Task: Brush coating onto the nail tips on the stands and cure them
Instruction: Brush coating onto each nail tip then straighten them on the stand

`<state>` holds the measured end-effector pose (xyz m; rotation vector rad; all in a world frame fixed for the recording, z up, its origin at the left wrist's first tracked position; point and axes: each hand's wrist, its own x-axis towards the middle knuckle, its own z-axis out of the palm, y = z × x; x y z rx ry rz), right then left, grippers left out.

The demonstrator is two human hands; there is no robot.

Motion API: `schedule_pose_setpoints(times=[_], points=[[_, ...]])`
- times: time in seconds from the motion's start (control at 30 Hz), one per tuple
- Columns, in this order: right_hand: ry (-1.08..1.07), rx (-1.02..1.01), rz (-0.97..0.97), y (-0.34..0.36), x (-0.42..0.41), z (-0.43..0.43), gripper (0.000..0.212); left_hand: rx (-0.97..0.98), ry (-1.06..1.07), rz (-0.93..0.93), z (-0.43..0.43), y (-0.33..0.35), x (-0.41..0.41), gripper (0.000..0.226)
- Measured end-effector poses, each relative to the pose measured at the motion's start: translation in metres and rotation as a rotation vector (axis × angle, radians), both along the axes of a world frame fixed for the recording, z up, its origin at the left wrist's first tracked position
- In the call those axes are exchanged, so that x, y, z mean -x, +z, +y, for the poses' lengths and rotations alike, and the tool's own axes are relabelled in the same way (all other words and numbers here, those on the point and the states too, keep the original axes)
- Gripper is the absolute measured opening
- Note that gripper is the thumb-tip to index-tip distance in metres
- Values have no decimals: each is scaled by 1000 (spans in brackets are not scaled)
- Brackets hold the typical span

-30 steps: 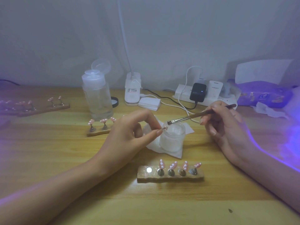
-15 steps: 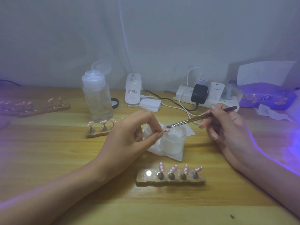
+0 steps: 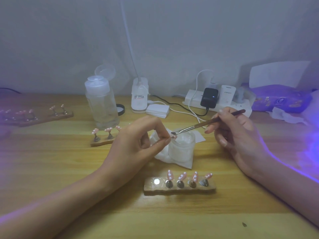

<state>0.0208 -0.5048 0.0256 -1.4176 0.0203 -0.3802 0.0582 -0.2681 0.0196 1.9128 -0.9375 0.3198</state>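
My left hand [image 3: 136, 144] pinches a small pink nail tip [image 3: 173, 137] between thumb and forefinger, just left of the frosted jar [image 3: 182, 149]. My right hand [image 3: 238, 135] holds a thin brown brush [image 3: 207, 123], and its bristles touch the held nail tip above the jar's rim. In front of the jar lies a wooden stand [image 3: 179, 186] with several pink dotted nail tips on pegs and one bare magnet at its left end. Another stand [image 3: 103, 137] with three tips sits behind my left hand. A long stand [image 3: 34, 115] lies at the far left.
A clear pump bottle [image 3: 101, 104] stands at the back left, with a black cap [image 3: 120, 109] beside it. A white lamp base [image 3: 139, 95], a pad stack [image 3: 158, 110], a power strip with chargers [image 3: 217, 100] and cables lie behind. A purple wipes pack [image 3: 279, 99] is at right, in violet light.
The brush tip came down from above the jar onto the nail tip in my left hand. The view shifted slightly, and the front stand now sits lower in frame.
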Motion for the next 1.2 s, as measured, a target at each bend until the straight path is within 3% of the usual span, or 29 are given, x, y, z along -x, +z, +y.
schedule_pose_setpoints(times=[0.83,0.97,1.13,1.2], points=[[-44,-48,23,0,-2,-4,22,-1,-7,14,3,0,-2,13],[29,-3,3,1,-1,-2,21,-5,-14,16,2,2,-2,12],[-2,-114,39,-1,-5,-8,17,39,-31,112,1,1,-4,16],[31,-70,21,1,-3,-5,19,43,-36,116,1,0,-5,16]])
